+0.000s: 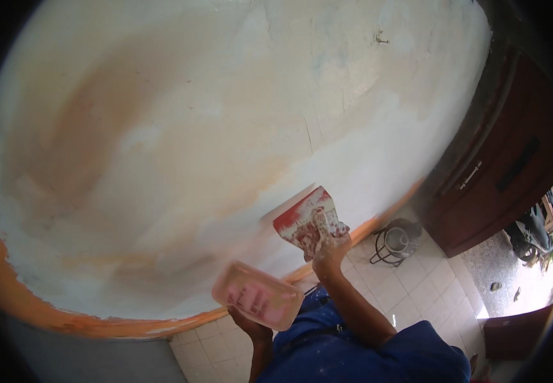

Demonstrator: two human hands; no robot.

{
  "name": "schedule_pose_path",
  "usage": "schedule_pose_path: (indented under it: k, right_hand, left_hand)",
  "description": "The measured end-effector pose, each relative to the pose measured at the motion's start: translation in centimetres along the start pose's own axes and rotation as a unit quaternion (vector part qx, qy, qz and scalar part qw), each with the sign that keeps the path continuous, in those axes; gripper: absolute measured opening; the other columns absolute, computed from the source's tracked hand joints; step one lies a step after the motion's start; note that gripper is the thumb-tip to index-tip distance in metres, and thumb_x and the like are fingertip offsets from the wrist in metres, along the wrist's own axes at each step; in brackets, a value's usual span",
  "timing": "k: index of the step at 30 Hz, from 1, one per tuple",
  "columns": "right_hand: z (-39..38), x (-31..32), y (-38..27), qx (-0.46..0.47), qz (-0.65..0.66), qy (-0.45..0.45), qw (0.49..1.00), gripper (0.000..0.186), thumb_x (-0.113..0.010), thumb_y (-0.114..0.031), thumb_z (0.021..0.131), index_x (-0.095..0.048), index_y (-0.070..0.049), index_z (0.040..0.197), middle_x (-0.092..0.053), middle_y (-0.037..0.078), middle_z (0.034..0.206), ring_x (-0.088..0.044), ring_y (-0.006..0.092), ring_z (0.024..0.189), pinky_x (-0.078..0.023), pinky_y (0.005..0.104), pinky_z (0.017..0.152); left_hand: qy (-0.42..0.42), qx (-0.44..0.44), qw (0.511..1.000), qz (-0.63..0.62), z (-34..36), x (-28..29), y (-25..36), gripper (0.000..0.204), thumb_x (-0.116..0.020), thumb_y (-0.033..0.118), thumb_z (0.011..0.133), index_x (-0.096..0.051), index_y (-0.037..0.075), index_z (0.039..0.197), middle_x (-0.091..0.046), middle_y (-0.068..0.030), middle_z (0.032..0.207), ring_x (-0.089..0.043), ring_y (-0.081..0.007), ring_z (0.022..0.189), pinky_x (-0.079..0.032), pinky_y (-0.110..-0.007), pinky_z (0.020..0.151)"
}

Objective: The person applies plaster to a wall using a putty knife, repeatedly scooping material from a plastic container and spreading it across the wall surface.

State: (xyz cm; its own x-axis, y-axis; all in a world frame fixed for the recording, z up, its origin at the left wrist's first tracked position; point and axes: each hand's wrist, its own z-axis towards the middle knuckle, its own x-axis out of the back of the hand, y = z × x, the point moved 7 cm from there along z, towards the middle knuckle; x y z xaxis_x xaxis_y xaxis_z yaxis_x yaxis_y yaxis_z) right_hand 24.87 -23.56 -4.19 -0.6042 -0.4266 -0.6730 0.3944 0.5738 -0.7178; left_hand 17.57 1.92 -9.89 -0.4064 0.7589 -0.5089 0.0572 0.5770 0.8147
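Note:
My right hand [332,246] is smeared with white filler and closed around a wide red putty spreader [303,218]. White paste streaks the spreader's face. Its edge is up at the lower part of the wall [225,127]; whether it presses on the surface I cannot tell. Lower and to the left, my left hand [251,327] holds a pinkish rectangular plastic tub [258,295] from below, most of its fingers hidden behind it. Pale smears show on the tub. The wall carries white and beige patches of filler, with fine cracks near its middle.
An orange band [66,319] runs along the wall's bottom edge above the tiled floor [410,281]. A round metal pot on a dark stand [394,241] stands right of my right arm. Further right are a dark red door [512,153] and a motorcycle [531,233] outside.

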Motion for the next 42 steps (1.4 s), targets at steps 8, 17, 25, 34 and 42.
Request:
schedule_pose_path:
  k: [8,17,25,34,42]
  right_hand:
    - [0.1,-10.4,-6.2,0.064,0.052,-0.084,0.993,0.027,-0.074,-0.015,0.079,-0.054,0.001,0.088,-0.059,0.006,0.075,-0.057,0.0131,0.054,-0.05,0.0288,0.043]
    - [-1.4,-3.1,-1.8,0.003,0.006,0.005,1.0,0.031,-0.074,-0.017,0.079,-0.05,0.001,0.088,-0.06,0.009,0.078,-0.059,0.0138,0.062,-0.05,0.0279,0.047]
    - [0.8,-10.2,-5.2,0.099,0.034,-0.077,0.992,0.03,-0.074,-0.017,0.079,-0.051,0.001,0.086,-0.058,0.007,0.068,-0.053,0.0108,0.049,-0.041,0.0249,0.038]
    - [-0.5,-3.5,-3.3,0.073,0.019,0.006,0.997,0.028,-0.073,-0.019,0.079,-0.051,-0.001,0.082,-0.056,0.006,0.067,-0.053,0.0134,0.044,-0.037,0.0285,0.027]
    - [2.9,-10.7,-5.8,0.11,0.106,-0.035,0.988,0.027,-0.074,-0.016,0.08,-0.051,-0.004,0.085,-0.057,0.004,0.07,-0.055,0.0107,0.053,-0.043,0.0273,0.04]
  left_hand:
    - [-0.02,0.011,0.999,-0.045,0.4,-0.4,-0.9,0.049,-0.04,0.052,0.093,-0.036,0.019,0.13,-0.044,-0.008,0.121,-0.051,-0.0311,0.107,-0.05,-0.045,0.084]
    - [0.024,0.018,0.999,-0.019,0.1,-0.9,0.2,0.045,-0.043,0.047,0.093,-0.038,0.018,0.128,-0.046,-0.0064,0.118,-0.052,-0.0269,0.106,-0.052,-0.041,0.08]
    - [-0.005,-0.009,0.999,-0.032,0.4,-1.6,0.3,0.043,-0.044,0.041,0.095,-0.036,0.016,0.129,-0.045,-0.0059,0.119,-0.055,-0.0274,0.101,-0.054,-0.037,0.074]
    - [0.004,0.004,1.0,0.001,0.4,-1.7,0.4,0.046,-0.041,0.045,0.094,-0.036,0.016,0.129,-0.045,-0.007,0.118,-0.054,-0.0285,0.102,-0.053,-0.04,0.078]
    - [-0.025,0.012,1.0,-0.013,0.4,-1.4,-0.2,0.047,-0.043,0.045,0.094,-0.035,0.017,0.13,-0.045,-0.0058,0.12,-0.052,-0.0261,0.106,-0.053,-0.039,0.079]
